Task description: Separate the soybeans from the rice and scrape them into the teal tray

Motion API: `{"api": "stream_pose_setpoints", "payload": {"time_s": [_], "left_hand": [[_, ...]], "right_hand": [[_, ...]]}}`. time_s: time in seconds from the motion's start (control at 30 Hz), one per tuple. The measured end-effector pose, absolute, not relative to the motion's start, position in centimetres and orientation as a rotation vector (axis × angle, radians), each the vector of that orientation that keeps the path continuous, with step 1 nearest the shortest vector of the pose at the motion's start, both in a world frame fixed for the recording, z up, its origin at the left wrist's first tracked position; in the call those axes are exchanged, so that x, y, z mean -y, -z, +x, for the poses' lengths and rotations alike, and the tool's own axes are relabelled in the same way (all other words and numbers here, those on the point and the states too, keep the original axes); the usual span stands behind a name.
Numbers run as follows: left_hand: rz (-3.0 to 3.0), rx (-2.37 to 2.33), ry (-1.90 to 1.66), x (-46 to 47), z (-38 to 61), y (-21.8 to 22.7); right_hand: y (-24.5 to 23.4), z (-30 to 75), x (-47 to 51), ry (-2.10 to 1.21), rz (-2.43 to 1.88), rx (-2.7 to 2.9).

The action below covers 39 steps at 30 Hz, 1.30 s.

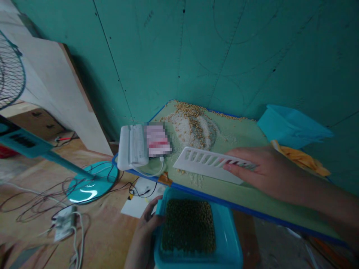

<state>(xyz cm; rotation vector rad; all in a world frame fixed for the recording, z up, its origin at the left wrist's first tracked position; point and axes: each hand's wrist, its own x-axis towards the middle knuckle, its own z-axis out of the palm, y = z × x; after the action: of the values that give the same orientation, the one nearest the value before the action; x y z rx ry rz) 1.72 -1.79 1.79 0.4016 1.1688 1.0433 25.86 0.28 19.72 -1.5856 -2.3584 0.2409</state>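
Observation:
My right hand (249, 164) is closed around a white slotted plastic scraper (202, 165), held low over the pale green tabletop (244, 136). Beyond the scraper lies a heap of white grains (182, 129), with yellow beans (190, 109) strewn over it and along the back edge. A few grains sit by the front edge, under the scraper. Below that edge, my left hand (150, 220) grips the left rim of a turquoise plastic tub (227, 231). Dark green and yellowish beans (189, 224) lie inside the tub.
A white device (133, 147) with a cable and a blurred-out item (158, 140) occupy the table's left end. At the right stand a turquoise bin (291, 125) and an orange cloth (304, 158). A fan base (94, 181), cables and a power strip (66, 223) lie on the floor.

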Motion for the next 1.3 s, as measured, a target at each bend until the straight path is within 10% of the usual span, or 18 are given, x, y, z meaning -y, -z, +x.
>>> {"api": "stream_pose_setpoints", "payload": {"time_s": [1.3], "left_hand": [[0.309,-1.013,-1.020,2.9,2.9,-4.6]], "right_hand": [[-18.8,26.4,2.8,-0.111,-1.398,2.360]]}}
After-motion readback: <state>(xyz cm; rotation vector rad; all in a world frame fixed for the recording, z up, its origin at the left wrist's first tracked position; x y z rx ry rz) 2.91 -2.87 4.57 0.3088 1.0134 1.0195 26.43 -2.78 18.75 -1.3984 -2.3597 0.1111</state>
